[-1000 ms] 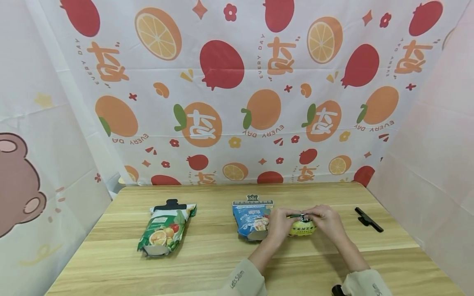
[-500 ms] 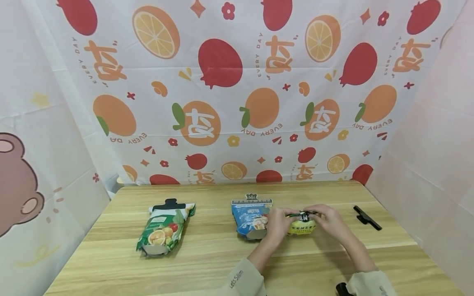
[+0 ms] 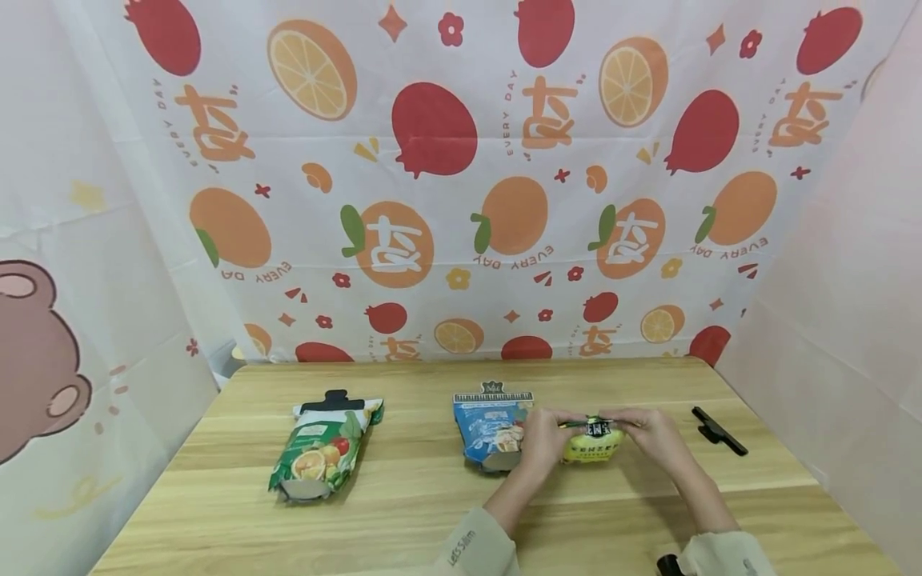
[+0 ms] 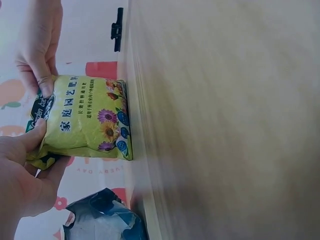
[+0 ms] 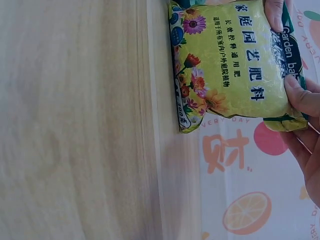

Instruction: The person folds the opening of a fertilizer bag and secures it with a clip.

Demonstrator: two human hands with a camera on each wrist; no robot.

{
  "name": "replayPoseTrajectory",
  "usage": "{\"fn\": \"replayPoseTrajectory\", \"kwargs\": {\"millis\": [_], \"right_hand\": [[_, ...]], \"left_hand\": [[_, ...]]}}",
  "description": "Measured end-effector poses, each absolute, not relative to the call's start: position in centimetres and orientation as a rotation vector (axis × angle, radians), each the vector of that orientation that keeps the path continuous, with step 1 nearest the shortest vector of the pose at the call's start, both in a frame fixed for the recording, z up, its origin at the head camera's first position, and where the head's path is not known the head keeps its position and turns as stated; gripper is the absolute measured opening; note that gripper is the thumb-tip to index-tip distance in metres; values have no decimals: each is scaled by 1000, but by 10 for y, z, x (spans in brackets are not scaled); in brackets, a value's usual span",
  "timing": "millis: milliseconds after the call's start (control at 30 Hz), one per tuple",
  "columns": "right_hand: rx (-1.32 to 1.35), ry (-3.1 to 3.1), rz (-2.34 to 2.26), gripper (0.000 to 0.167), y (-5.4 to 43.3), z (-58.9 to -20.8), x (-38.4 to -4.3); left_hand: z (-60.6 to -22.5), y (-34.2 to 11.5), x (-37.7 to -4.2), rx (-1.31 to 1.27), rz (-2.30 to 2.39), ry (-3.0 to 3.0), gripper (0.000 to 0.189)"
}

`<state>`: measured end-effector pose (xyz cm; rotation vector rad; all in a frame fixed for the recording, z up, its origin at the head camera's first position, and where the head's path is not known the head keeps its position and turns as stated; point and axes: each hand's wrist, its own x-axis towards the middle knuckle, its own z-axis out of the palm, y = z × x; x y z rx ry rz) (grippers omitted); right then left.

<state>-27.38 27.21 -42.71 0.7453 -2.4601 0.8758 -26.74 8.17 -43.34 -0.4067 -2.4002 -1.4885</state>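
Note:
A yellow-green bag of garden fertilizer with printed flowers stands upright on the table between both hands. My left hand pinches one side of its dark top edge, thumb on the front. The other side of that edge is pinched by my right hand. In the left wrist view the bag's front is plainly seen, its top folded over at the corner. From the right wrist, the thumb presses on the dark green band. The back of the bag is hidden.
Left of the hands lies a blue bag with a piano-patterned clip. A green bag with a black clip lies farther left. A loose black clip rests at right. A black object shows beside the right sleeve.
My right hand has shifted slightly right along the fertilizer bag's top edge, and more of the dark label shows between the hands. Other bags and the loose clip stay put.

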Motion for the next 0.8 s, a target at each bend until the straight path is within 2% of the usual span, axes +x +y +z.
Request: {"fn": "replayPoseTrajectory", "kwargs": {"millis": [400,633,800], "right_hand": [[643,-2585,793,23,263,-422,-263],[823,-2439,622,28,247,-422,-262],[790,-2414,621,25,240,-424,-263]], "left_hand": [[-433,82,-265,-391,-1487,-2429,9],[-431,80,-263,-412,-1479,-2411,8],[-431,79,-264,-421,-1480,-2408,7]]}}
